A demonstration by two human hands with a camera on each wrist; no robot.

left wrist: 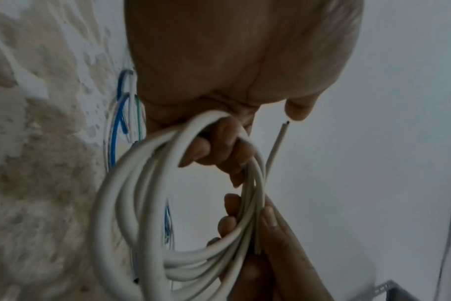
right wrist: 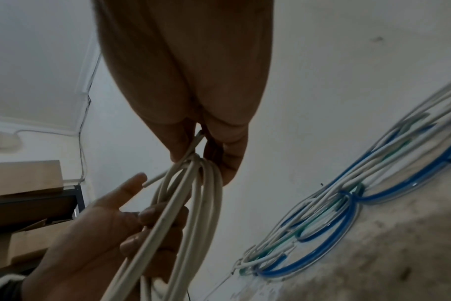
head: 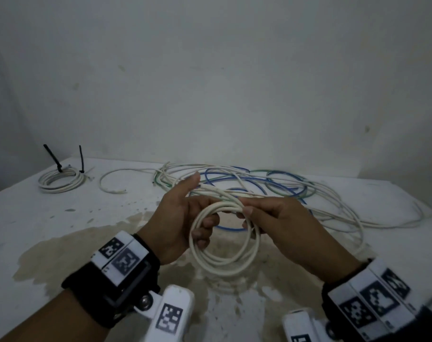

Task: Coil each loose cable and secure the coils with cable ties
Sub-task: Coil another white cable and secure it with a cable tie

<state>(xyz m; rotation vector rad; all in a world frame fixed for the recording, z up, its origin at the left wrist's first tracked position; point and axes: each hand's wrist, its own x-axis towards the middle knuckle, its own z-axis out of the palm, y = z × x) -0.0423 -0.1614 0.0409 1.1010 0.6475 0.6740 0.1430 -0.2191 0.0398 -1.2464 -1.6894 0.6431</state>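
Note:
A coil of white cable (head: 225,243) hangs between both hands above the table's front. My left hand (head: 183,213) has its lower fingers curled through the coil (left wrist: 131,193), with the index finger sticking up. My right hand (head: 269,213) pinches the bundled strands at the coil's top right (right wrist: 193,203). The cable's free end (left wrist: 276,146) sticks out beside the left index fingertip. Behind the hands lies a loose tangle of white, blue and green cables (head: 271,183). A tied white coil (head: 60,181) with two black cable ties (head: 52,157) standing up sits at the far left.
A short curved piece of white cable (head: 111,181) lies between the tied coil and the tangle. The white table (head: 37,218) has a brown stain at its front and meets a white wall behind. Cardboard boxes on a dark shelf (right wrist: 23,175) stand off to the left.

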